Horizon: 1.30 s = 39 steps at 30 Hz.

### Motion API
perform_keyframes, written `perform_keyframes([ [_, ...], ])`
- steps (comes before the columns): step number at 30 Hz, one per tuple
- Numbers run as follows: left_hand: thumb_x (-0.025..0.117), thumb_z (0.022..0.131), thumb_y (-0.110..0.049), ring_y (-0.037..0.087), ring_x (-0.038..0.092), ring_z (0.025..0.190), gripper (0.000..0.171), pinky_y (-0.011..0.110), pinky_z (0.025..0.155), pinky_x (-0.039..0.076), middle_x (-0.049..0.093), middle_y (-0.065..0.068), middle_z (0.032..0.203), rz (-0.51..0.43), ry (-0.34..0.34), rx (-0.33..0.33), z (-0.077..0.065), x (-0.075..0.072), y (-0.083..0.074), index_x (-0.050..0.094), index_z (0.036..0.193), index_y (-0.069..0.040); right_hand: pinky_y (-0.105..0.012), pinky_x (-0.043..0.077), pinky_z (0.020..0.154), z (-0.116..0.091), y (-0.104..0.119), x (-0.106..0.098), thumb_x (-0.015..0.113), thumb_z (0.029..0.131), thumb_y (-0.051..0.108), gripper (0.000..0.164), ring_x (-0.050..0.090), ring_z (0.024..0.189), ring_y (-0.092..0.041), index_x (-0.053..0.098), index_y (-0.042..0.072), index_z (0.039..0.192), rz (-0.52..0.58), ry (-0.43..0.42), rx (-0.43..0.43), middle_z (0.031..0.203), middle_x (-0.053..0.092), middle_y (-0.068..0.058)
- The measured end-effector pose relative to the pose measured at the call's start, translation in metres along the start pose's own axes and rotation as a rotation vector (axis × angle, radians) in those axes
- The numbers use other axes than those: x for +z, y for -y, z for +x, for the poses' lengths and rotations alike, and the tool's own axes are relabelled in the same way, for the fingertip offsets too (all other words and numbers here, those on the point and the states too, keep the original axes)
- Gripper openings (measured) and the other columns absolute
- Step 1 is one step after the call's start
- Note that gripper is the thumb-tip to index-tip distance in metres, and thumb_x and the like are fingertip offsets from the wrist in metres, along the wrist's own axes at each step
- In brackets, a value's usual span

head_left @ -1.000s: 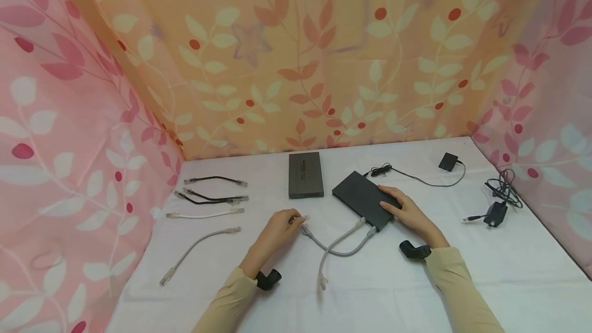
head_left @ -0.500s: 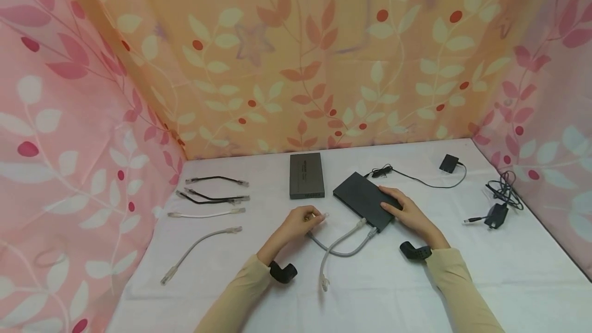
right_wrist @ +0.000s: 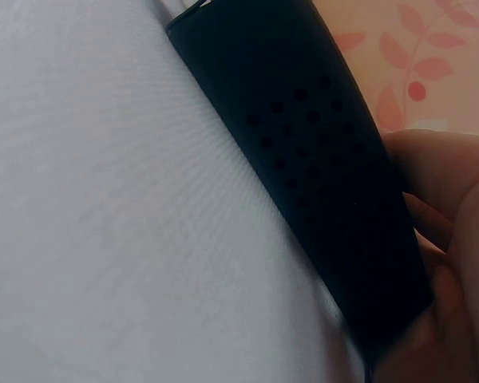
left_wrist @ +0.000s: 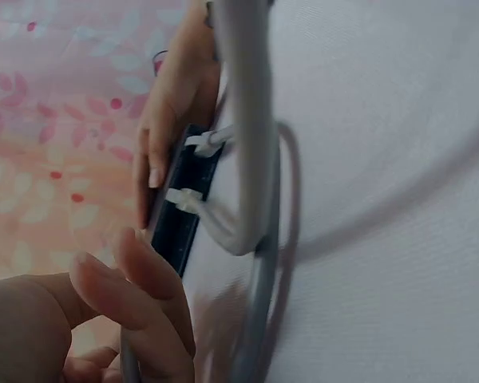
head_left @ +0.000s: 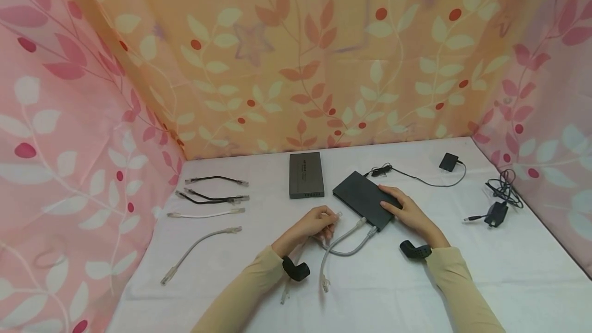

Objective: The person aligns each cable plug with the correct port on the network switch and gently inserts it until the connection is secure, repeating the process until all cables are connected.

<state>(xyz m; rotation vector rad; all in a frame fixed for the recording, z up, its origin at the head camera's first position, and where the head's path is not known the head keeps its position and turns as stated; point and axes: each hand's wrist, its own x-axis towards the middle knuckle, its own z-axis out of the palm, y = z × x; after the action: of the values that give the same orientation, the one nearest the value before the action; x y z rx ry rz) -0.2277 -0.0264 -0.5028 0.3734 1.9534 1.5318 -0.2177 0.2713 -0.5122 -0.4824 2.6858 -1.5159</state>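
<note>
Pale-gray Ethernet cable, likely light and springy, handles best near its clear plug, pinched by the left hand; the right hand grips a network switch.

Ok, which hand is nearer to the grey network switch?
Left. The left hand is in front of the grey network switch, pinching an Ethernet plug; the right hand is farther off, to its right, gripping the black network switch.
</note>
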Motion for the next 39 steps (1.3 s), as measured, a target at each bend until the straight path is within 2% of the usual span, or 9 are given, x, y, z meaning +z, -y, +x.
perform_keyframes([
  [3, 0.052, 0.095, -0.019, 0.007, 0.05, 0.043, 0.02, 0.017, 0.039, 0.038, 0.057, 0.003, 0.063, 0.033, -0.003, 0.029, 0.003, 0.006, 0.0, 0.054, 0.101, 0.0, -0.062, 0.018, 0.103, -0.002, 0.011, -0.001, 0.056, 0.093, 0.012, 0.053, 0.023, 0.133, -0.046, 0.035, -0.002, 0.14, 0.005, 0.01, 0.006, 0.143, 0.031, -0.026],
  [7, 0.051, 0.096, -0.02, 0.007, 0.044, 0.038, 0.019, 0.018, 0.038, 0.034, 0.056, 0.001, 0.056, 0.113, -0.024, 0.068, 0.007, 0.013, 0.001, 0.055, 0.101, -0.003, -0.061, 0.017, 0.104, 0.0, 0.003, 0.001, 0.056, 0.093, 0.015, 0.054, 0.023, 0.134, -0.045, 0.035, 0.001, 0.141, 0.017, 0.003, 0.01, 0.144, 0.031, -0.023],
  [13, 0.051, 0.096, -0.023, 0.006, 0.041, 0.037, 0.016, 0.017, 0.038, 0.033, 0.054, 0.0, 0.053, 0.159, -0.048, 0.048, 0.015, 0.022, 0.003, 0.054, 0.103, -0.008, -0.06, 0.019, 0.105, 0.006, -0.022, 0.004, 0.057, 0.093, 0.027, 0.056, 0.024, 0.135, -0.04, 0.036, 0.012, 0.143, -0.003, 0.001, 0.014, 0.145, 0.032, -0.017],
  [20, 0.052, 0.096, -0.025, 0.005, 0.04, 0.036, 0.017, 0.016, 0.037, 0.031, 0.053, -0.002, 0.051, 0.19, -0.069, 0.038, 0.023, 0.03, -0.002, 0.052, 0.096, -0.008, -0.059, 0.018, 0.106, 0.006, -0.018, 0.002, 0.057, 0.093, 0.028, 0.057, 0.023, 0.136, -0.038, 0.035, 0.011, 0.143, 0.022, 0.012, 0.02, 0.146, 0.031, -0.014],
  [27, 0.05, 0.097, -0.026, 0.006, 0.042, 0.039, 0.018, 0.016, 0.04, 0.035, 0.053, -0.002, 0.053, 0.176, -0.071, 0.032, 0.029, 0.033, -0.004, 0.051, 0.098, -0.008, -0.058, 0.018, 0.107, 0.006, -0.022, 0.003, 0.057, 0.092, 0.031, 0.058, 0.023, 0.136, -0.037, 0.035, 0.012, 0.143, 0.028, 0.01, 0.036, 0.147, 0.031, -0.013],
  [33, 0.05, 0.096, -0.027, 0.005, 0.043, 0.04, 0.018, 0.015, 0.04, 0.033, 0.053, -0.002, 0.054, 0.127, -0.063, 0.008, 0.033, 0.033, -0.002, 0.051, 0.096, -0.009, -0.059, 0.017, 0.106, 0.005, -0.023, 0.001, 0.057, 0.092, 0.032, 0.058, 0.022, 0.136, -0.038, 0.035, 0.014, 0.143, 0.006, 0.004, 0.044, 0.147, 0.031, -0.014],
  [39, 0.05, 0.096, -0.027, 0.005, 0.041, 0.041, 0.017, 0.016, 0.041, 0.033, 0.052, -0.002, 0.054, 0.076, -0.051, -0.011, 0.035, 0.036, -0.001, 0.051, 0.097, -0.01, -0.059, 0.017, 0.107, 0.005, -0.024, -0.001, 0.058, 0.092, 0.03, 0.059, 0.022, 0.137, -0.037, 0.035, 0.013, 0.143, 0.035, 0.009, 0.035, 0.146, 0.031, -0.013],
])
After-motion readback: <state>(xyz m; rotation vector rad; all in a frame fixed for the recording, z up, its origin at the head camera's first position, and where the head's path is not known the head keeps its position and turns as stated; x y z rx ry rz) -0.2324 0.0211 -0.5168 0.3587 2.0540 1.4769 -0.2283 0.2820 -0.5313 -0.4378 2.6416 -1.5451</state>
